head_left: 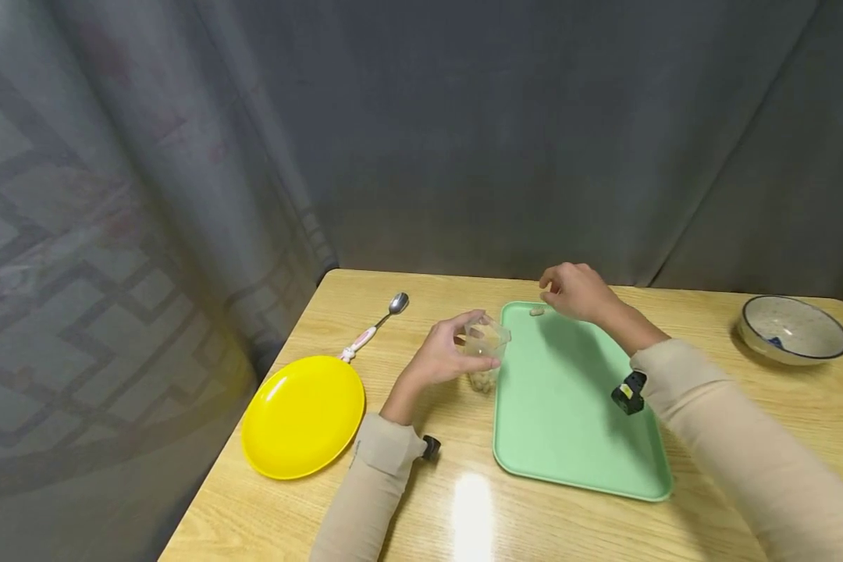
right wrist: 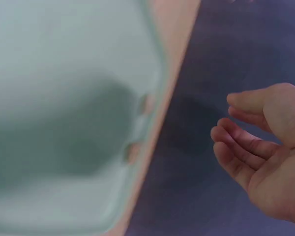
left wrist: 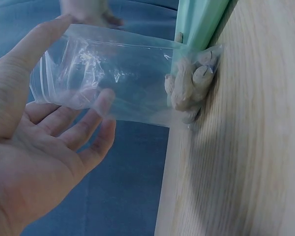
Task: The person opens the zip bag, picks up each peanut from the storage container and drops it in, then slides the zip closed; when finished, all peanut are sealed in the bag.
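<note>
My left hand (head_left: 444,353) holds a clear zip bag (head_left: 488,337) upright beside the tray's left edge, thumb on one side and fingers on the other. Several peanuts (left wrist: 187,88) lie in the bottom of the bag, close to the tabletop in the left wrist view. Over the far edge of the green tray (head_left: 569,414) hovers my right hand (head_left: 578,293), its fingers loosely bent with nothing visible between them. Below and beside it, a peanut (head_left: 537,311) lies on the tray. Two blurred peanuts (right wrist: 132,153) show along the tray's rim in the right wrist view.
A yellow plate (head_left: 304,417) sits at the left of the wooden table (head_left: 449,507). Behind it lies a spoon (head_left: 364,339) with a pink and white handle. At the far right stands a blue-rimmed bowl (head_left: 792,332). A grey curtain (head_left: 506,140) hangs behind the table.
</note>
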Demonstrator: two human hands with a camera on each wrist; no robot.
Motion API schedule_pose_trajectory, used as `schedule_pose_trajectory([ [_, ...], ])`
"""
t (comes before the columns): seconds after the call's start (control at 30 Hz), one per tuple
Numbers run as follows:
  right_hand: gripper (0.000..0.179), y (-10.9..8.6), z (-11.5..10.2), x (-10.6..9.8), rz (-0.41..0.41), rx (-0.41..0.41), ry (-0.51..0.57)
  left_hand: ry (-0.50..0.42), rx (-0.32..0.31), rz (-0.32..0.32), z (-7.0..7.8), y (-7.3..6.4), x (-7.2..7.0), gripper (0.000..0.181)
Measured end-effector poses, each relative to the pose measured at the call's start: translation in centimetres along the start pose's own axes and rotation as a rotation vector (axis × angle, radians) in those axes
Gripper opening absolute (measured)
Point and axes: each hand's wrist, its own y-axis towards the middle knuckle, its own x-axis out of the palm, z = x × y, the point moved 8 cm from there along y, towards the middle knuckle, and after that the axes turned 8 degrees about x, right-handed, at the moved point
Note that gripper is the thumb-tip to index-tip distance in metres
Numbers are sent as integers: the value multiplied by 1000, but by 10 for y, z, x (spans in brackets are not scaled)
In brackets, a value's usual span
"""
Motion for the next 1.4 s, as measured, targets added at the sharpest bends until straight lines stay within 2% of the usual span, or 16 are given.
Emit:
schedule_pose_trajectory([
  [0.13, 23, -4, 35, 12, -48, 66, -51, -4, 11, -3, 1, -2, 0, 75],
  [0.3, 15, -10, 60, 30, -54, 65, -95, -6, -6, -8, 0, -5, 1, 75],
  [0.63, 14, -17, 77, 53, -63, 96, -49, -16, -9, -17, 0, -9, 3, 77],
  [0.9, 11, -18, 78, 56, -32, 79, -48, -14, -2, -25, 1, -8, 4, 78],
  [1.03, 8, -21, 74, 50, -33, 79, -59, -17, -4, -24, 1, -7, 5, 77],
  [1.13, 7, -22, 63, 41, -23, 55, -68, -20, -8, -22, 2, -7, 6, 75],
  [1.4, 5, -29, -6, 14, 49, -115, -64, -32, -17, -19, 4, -8, 7, 74],
])
